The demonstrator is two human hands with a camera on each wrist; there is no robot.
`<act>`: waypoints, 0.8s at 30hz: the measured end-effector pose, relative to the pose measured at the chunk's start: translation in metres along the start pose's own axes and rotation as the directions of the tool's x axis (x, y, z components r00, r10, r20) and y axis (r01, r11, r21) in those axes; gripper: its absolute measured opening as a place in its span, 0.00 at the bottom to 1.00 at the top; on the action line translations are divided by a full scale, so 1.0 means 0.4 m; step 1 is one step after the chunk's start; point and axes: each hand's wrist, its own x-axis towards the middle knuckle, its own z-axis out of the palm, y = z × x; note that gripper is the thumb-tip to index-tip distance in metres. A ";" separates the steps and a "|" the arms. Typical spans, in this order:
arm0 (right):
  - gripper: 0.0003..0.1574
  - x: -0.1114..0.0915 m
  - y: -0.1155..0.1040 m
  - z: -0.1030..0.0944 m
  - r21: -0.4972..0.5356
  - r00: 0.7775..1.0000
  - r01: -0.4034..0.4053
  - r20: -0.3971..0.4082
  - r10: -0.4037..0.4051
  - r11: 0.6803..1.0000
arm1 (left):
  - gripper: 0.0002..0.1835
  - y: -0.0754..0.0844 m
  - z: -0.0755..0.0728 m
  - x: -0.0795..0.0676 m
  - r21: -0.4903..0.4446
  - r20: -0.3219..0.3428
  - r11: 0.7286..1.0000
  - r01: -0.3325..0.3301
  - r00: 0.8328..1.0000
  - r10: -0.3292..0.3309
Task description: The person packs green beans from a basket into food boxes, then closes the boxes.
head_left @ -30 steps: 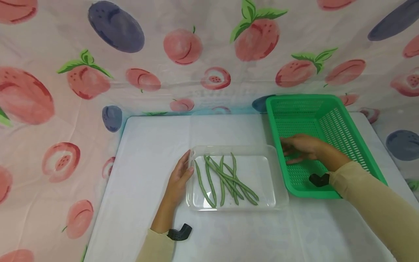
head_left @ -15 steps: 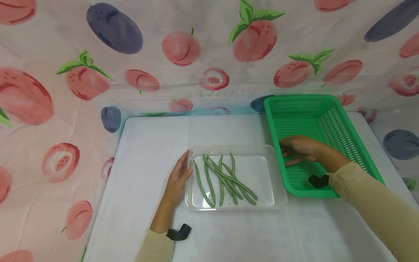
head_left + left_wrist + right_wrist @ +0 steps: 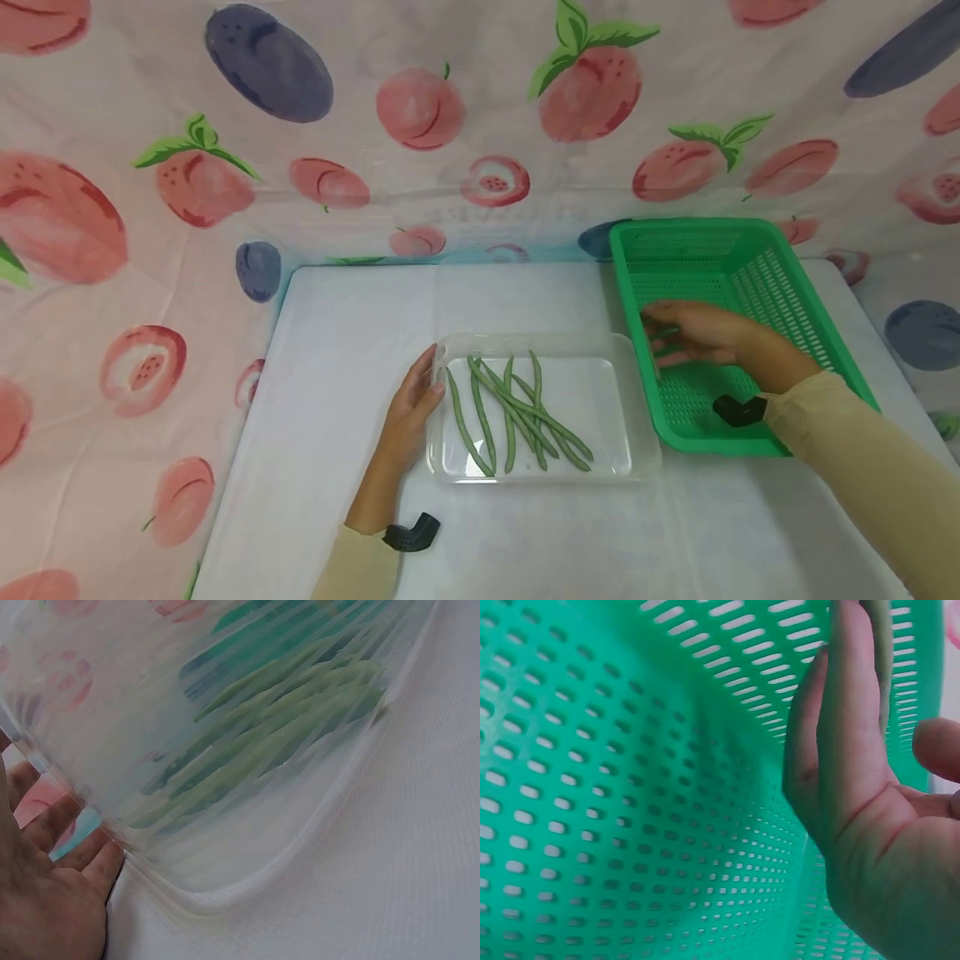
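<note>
A clear plastic container (image 3: 626, 479) stands mid-table with several green beans (image 3: 517, 412) in it. My left hand (image 3: 408, 412) rests against its left side; in the left wrist view, extended fingers (image 3: 56, 821) touch the outer wall. My right hand (image 3: 701, 333) is inside a green basket (image 3: 806, 308), beside its left wall. In the right wrist view its fingers (image 3: 851, 712) are fairly straight, the thumb stands apart, and a slender green bean (image 3: 883, 652) shows behind them, partly hidden. Its lower end pokes out below the fingers in the head view.
The table (image 3: 352, 325) has a white cover. A fruit-print cloth (image 3: 322, 217) hangs behind it and at the sides. The basket stands close to the container's right edge, near the back right of the table. Each wrist carries a small black device (image 3: 412, 532).
My right hand has shifted slightly up and to the right inside the basket, and a bean's end now shows below its fingers. The left hand, container and beans have stayed put.
</note>
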 end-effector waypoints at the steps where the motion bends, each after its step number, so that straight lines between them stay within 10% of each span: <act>1: 0.30 -0.002 -0.002 0.000 0.004 1.000 0.005 -0.004 -0.005 1.000 | 0.30 -0.001 0.000 0.000 0.005 -0.001 1.000 0.001 1.000 -0.001; 24: 0.27 -0.086 -0.055 0.023 -0.028 0.990 0.141 -0.004 -0.141 0.990 | 0.31 -0.005 -0.002 0.001 0.003 0.007 1.000 -0.006 1.000 0.006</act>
